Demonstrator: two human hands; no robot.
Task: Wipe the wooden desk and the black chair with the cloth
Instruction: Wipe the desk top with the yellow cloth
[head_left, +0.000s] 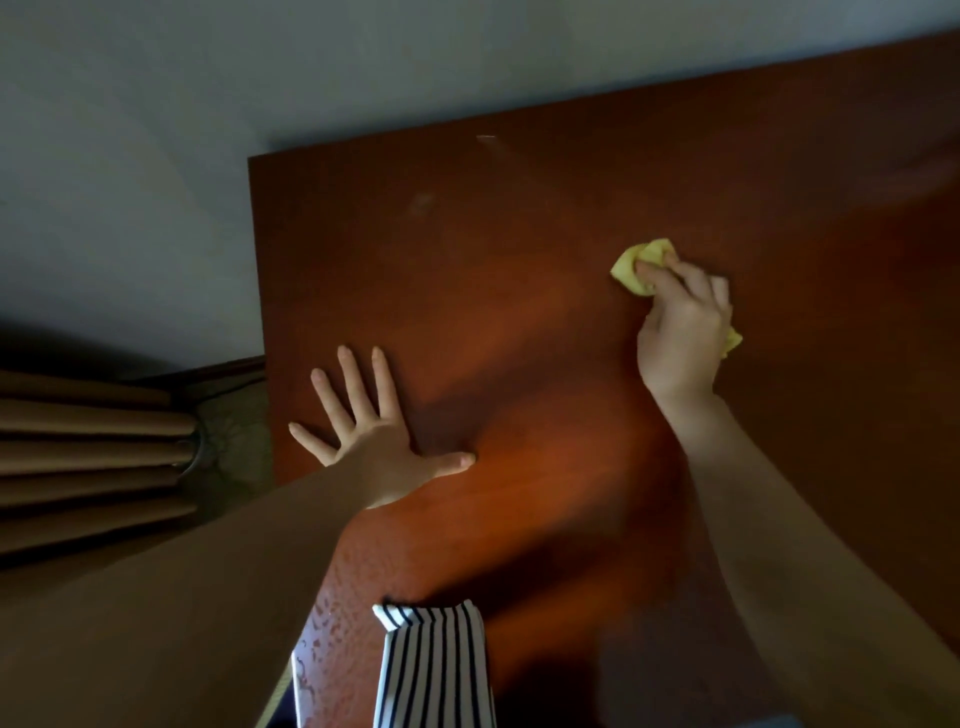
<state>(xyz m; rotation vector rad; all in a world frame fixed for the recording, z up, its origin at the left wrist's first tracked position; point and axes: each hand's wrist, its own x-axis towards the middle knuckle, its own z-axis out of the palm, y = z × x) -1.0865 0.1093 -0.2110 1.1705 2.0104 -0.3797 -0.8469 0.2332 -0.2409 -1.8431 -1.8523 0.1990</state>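
Right hand grips a yellow cloth, fingers curled over it and pressing it down onto the desk. The cloth is bunched into a small wad. Most of it pokes out past the fingertips on the far side, and a corner shows behind the heel of the hand. It sits right of the middle of the desk, well back from the near edge.

Left hand lies flat on the desk close to its left edge, fingers straight and spread wide, thumb pointing right. It holds nothing. Both forearms are bare and reach in from the bottom of the view.

The desk is a reddish-brown wooden top with a smooth, slightly glossy finish. A warm patch of light falls across its middle between the two arms, while the far right part lies in shadow. A few faint pale smudges show toward the far edge. Near the bottom left, the surface looks mottled with small dark flecks.

A piece of black-and-white striped fabric hangs over the near edge at the bottom.

Behind the desk stands a plain grey-white wall, touching its far edge. To the left, just beside the desk, tan pleated curtains hang in dim light.
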